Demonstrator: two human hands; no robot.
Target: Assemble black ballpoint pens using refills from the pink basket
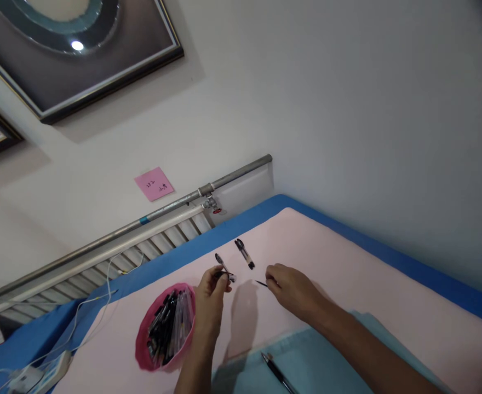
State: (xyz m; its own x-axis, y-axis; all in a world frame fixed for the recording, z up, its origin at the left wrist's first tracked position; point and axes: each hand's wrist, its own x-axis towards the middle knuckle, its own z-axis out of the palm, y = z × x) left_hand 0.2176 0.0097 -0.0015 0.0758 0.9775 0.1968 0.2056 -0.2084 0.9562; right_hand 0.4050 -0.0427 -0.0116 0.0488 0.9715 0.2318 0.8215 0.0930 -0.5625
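My left hand (212, 293) is closed, thumb against fingers, on a pen piece (232, 278) with a clear end and dark parts; the fingers hide much of it. Just beyond those fingers, a capped pen (220, 260) lies on the pink sheet. To the right, my right hand (286, 282) pinches a thin dark pen refill (261, 283), its tip pointing toward the left hand. Clear-barrelled pens with black caps (245, 254) lie side by side farther back. By my left wrist stands a pink basket (139, 343) holding several black pens and clear barrels.
A black pen (277, 373) rests on a light blue cloth (319, 355) near me. The pink sheet (348, 273) covers a blue table (261, 208) against the wall. White cables and a power strip (54, 375) are at left, with a radiator (175, 232) behind.
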